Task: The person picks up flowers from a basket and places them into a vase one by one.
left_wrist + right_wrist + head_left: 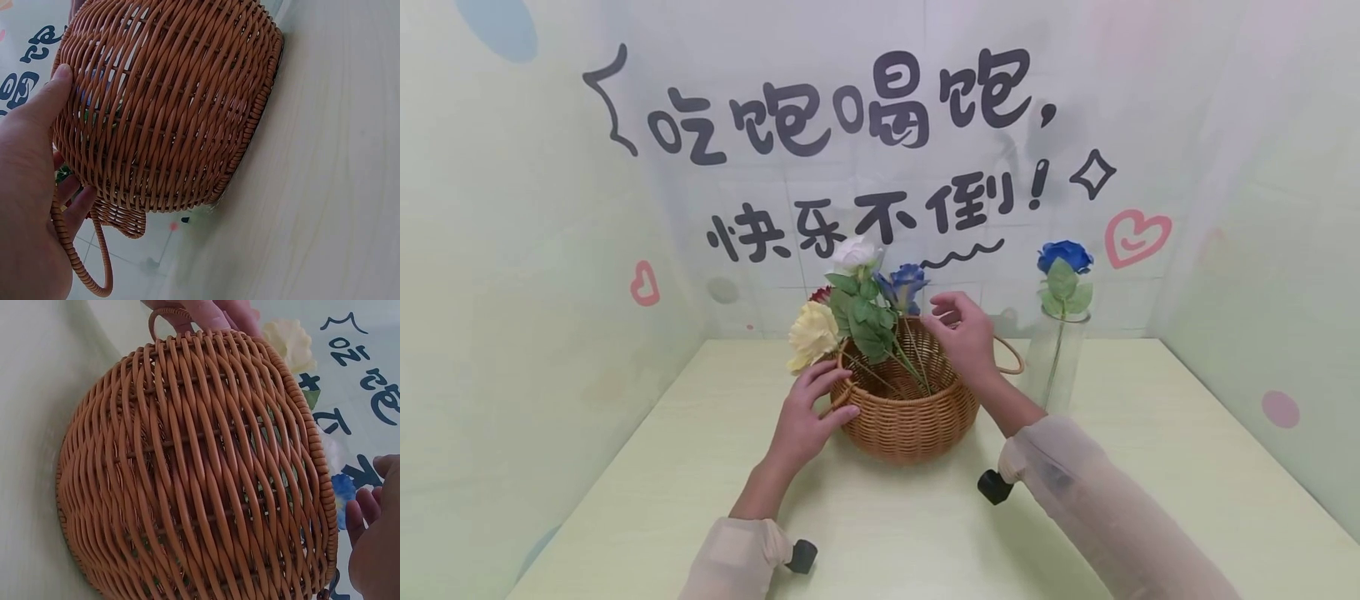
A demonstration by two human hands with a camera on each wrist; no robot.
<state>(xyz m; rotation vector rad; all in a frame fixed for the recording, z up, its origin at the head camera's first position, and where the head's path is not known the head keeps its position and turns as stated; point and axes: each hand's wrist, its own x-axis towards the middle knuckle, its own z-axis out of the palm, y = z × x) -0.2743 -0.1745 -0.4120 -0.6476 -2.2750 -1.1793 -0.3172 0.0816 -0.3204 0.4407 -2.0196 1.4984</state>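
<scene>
A round brown wicker basket (pixel 902 429) stands on the table, holding several artificial flowers. My left hand (pixel 805 421) grips its left side at the rim; in the left wrist view the thumb (pixel 53 94) lies against the woven wall and the fingers are by the loop handle (pixel 78 265). My right hand (pixel 964 333) is raised over the basket's right rim, fingers loosely bent and holding nothing, close to a blue flower (pixel 904 286). A yellow flower (pixel 814 336) leans out at the left, with a white flower (pixel 853 254) and a partly hidden dark red flower (pixel 821 295) behind.
Right of the basket, a clear glass vase (pixel 1040 375) holds one blue rose (pixel 1066 257) upright. My right forearm passes in front of its base. A wall with large lettering (pixel 880 108) closes off the back of the pale table (pixel 700 467), and panels flank both sides.
</scene>
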